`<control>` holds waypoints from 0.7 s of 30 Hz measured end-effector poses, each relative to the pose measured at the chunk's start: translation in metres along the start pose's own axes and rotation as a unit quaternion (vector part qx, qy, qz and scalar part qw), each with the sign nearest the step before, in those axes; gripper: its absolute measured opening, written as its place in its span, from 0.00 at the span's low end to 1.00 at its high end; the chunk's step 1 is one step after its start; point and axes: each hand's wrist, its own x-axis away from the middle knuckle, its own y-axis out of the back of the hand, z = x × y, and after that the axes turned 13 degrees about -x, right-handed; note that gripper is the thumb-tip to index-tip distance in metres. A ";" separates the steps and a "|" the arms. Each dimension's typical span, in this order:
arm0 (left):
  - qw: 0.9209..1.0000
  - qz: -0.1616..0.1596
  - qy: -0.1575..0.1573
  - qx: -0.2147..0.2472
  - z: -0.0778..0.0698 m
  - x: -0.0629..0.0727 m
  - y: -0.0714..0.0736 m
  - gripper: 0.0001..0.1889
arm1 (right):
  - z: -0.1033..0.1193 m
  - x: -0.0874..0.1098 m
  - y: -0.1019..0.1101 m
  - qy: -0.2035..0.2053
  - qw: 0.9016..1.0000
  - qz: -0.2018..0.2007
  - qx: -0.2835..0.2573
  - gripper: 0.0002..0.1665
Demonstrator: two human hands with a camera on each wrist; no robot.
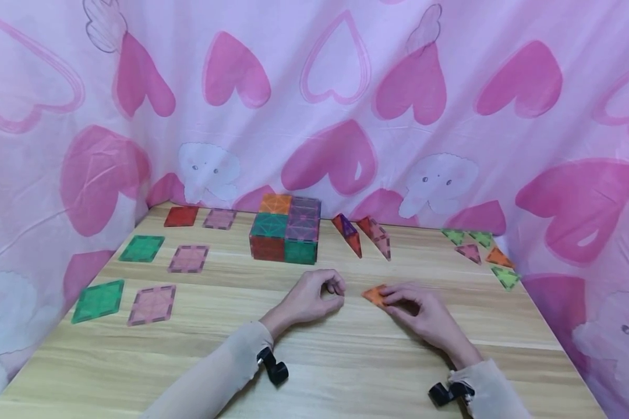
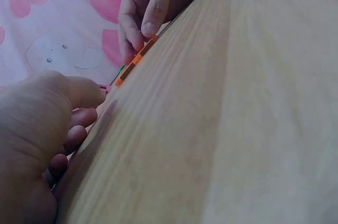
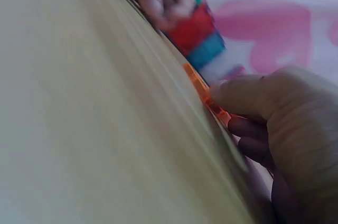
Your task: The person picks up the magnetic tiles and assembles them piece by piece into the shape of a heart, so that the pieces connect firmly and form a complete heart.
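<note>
My right hand (image 1: 421,311) pinches an orange triangular magnetic tile (image 1: 374,295) between thumb and fingers, low over the wooden table. In the right wrist view the same orange tile (image 3: 202,87) shows nearly edge-on at the fingertips. To its left, my left hand (image 1: 314,295) is held over the table with loosely curled fingers and nothing in them. Behind the left hand stands a block (image 1: 285,233) built of square tiles in orange, green, purple and red. Two slim folded pieces of triangular tiles, one red and purple (image 1: 349,235) and one red and pink (image 1: 377,237), stand right of the block.
On the left lie square tiles: a red one (image 1: 181,216), green ones (image 1: 141,249) and pink ones (image 1: 188,259). At the far right are several small triangles, including green (image 1: 505,278), pink (image 1: 469,252) and orange (image 1: 499,257). A pink heart-patterned curtain (image 1: 314,75) hangs around the table (image 1: 346,372).
</note>
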 end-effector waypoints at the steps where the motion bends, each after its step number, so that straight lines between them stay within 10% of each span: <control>1: 1.000 0.002 0.003 0.000 0.000 0.000 0.000 0.09 | 0.003 -0.001 -0.005 0.004 1.000 0.004 -0.003 0.15; 13: 0.998 0.026 -0.029 -0.044 -0.002 0.000 0.003 0.21 | 0.022 -0.002 -0.033 -0.005 0.995 0.004 -0.095 0.12; 21: 0.995 0.046 -0.031 -0.087 -0.002 0.001 0.002 0.27 | 0.004 0.003 -0.014 -0.037 0.989 -0.077 -0.124 0.15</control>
